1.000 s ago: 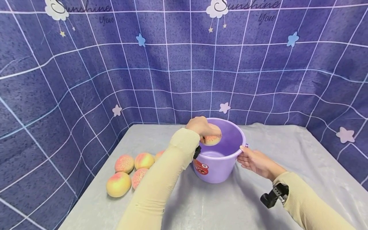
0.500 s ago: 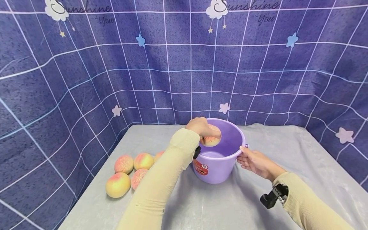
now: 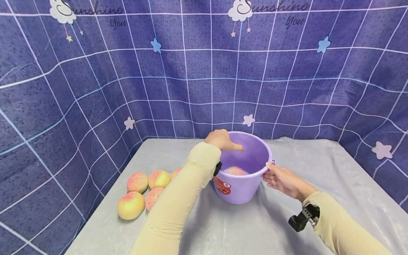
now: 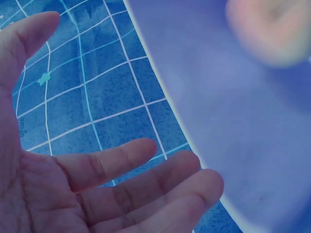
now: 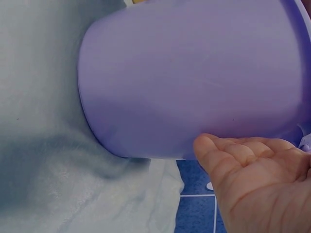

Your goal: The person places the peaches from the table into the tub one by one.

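Observation:
A purple bucket (image 3: 243,189) with a red label stands upright on the table. Over its left rim my left hand (image 3: 223,140) hovers, fingers spread apart with nothing between them, as the left wrist view also shows. Below that hand a blurred peach (image 3: 236,171) is low inside the bucket; in the left wrist view the peach (image 4: 274,29) appears away from the fingertips. My right hand (image 3: 287,181) holds the bucket's right rim, thumb on top and the other fingers against the outer wall. In the right wrist view those fingers (image 5: 243,150) lie along the purple side.
Several peaches (image 3: 131,205) lie grouped on the left of the grey-covered table (image 3: 229,230), partly hidden by my left sleeve (image 3: 178,202). A blue curtain (image 3: 197,71) with a white grid stands behind and at both sides.
The left hand's fingers have let go of the peach, which has dropped from near the rim to low inside the bucket. The right hand and the bucket have stayed in place.

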`<state>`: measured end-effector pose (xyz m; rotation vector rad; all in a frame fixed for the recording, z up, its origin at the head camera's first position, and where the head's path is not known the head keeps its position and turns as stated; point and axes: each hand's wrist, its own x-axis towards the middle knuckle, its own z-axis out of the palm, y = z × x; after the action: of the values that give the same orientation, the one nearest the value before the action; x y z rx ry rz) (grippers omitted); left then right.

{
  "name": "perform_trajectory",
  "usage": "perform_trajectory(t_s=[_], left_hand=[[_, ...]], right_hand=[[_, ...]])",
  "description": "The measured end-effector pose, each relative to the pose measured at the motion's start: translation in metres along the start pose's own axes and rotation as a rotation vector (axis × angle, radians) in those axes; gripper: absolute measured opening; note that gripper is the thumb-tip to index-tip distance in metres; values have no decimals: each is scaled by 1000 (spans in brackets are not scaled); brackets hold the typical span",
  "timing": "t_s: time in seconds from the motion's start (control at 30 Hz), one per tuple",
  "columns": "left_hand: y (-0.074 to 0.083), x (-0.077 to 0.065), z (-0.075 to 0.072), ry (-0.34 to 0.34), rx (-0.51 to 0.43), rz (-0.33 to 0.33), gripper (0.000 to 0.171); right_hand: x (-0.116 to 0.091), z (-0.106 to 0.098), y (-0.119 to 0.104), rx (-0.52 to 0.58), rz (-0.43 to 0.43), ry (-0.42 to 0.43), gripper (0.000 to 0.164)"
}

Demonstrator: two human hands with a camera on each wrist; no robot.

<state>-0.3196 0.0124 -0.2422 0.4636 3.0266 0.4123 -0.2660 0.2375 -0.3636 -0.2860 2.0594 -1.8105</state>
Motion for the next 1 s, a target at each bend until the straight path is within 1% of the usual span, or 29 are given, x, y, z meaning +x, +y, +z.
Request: perform_trajectory(t_s=[0.23,0.43,0.57,0.67,0.87,1.0], left_hand=[[-1,-2,0,-13,2,11,46],[-2,-3,-1,-21,8,11,56],[-5,-5,-4,-26,13,-6,60],[-6,-7,-6,-25,20,-18,60],[-9,-12,-9,6,22,3,58],[-11,-21,-6,8,5,10,53]], right_hand=[[0,1,0,-6,2,0,75],[0,2,0,4,3,3,75],[0,2,0,3,5,3,76],[0,2,-1,3,9,3,76],[0,4,-3,9,17,21,74],[-1,3,-2,-6,7,-1,76]])
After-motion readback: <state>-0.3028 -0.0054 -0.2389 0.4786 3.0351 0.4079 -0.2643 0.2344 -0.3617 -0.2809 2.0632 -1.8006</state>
